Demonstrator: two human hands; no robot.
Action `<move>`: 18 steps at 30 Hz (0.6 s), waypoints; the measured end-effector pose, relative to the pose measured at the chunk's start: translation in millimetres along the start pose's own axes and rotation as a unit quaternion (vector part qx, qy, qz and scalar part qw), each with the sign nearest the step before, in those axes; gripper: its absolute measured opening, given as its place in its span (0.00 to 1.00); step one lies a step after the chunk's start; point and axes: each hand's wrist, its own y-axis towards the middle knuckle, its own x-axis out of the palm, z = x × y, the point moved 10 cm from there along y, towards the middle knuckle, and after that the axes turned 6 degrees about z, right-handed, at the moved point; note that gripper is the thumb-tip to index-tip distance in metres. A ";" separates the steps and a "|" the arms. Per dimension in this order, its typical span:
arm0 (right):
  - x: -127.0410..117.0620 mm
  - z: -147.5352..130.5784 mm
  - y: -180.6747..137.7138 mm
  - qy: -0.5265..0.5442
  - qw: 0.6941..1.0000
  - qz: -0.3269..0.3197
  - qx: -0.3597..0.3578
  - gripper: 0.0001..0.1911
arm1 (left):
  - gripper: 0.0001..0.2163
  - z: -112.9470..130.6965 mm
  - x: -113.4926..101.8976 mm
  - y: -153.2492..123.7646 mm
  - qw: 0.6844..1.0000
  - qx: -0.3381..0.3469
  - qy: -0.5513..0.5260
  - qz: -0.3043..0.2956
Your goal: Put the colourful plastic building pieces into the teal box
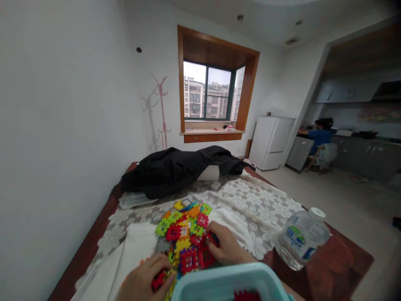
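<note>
A heap of colourful plastic building blocks, notched at the edges and some with window-like holes, lies on the table in front of me. At its near left side my left hand curls its fingers round a red block. My right hand is at the heap's right edge, thumb and fingers closed on a dark red block that they partly cover. Close to me stands a light blue plastic basket, its lower part cut off by the frame. A red block lies inside it.
White cloth lies beside the heap on a patterned tablecloth. A big clear bottle stands on the right, near the table's edge. Black fabric covers the far end. A person in blue sits in the kitchen beyond.
</note>
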 end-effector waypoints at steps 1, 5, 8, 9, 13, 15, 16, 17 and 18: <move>-7.2 7.2 0.9 0.021 0.999 0.029 0.024 0.10 | 0.08 5.0 -3.8 1.3 1.000 -0.014 -0.012 -0.004; -28.0 39.3 3.3 0.202 0.965 0.116 0.120 0.04 | 0.09 8.0 -16.1 4.8 0.994 -0.069 -0.083 0.019; -33.0 56.4 4.1 0.412 0.878 0.135 0.200 0.08 | 0.13 -6.1 -25.4 2.8 0.979 -0.130 -0.142 0.073; -34.4 57.3 4.5 0.472 0.843 0.132 0.221 0.08 | 0.15 -11.1 -28.4 1.5 0.970 -0.154 -0.165 0.091; -60.7 35.3 8.8 0.600 0.761 0.110 0.220 0.09 | 0.17 -28.8 -37.4 -7.3 0.891 -0.271 -0.318 0.180; -83.3 16.4 8.2 0.622 0.755 0.104 0.181 0.11 | 0.17 -33.6 -32.6 -13.9 0.814 -0.337 -0.424 0.210; -93.8 6.0 6.0 0.631 0.753 0.097 0.158 0.12 | 0.18 -32.7 -26.2 -15.8 0.774 -0.362 -0.477 0.207; -102.4 -5.1 2.4 0.639 0.752 0.083 0.136 0.12 | 0.18 -30.0 -19.3 -16.6 0.736 -0.379 -0.525 0.198; -108.8 -17.4 -2.3 0.649 0.750 0.062 0.110 0.12 | 0.19 -26.2 -12.2 -16.2 0.703 -0.389 -0.567 0.182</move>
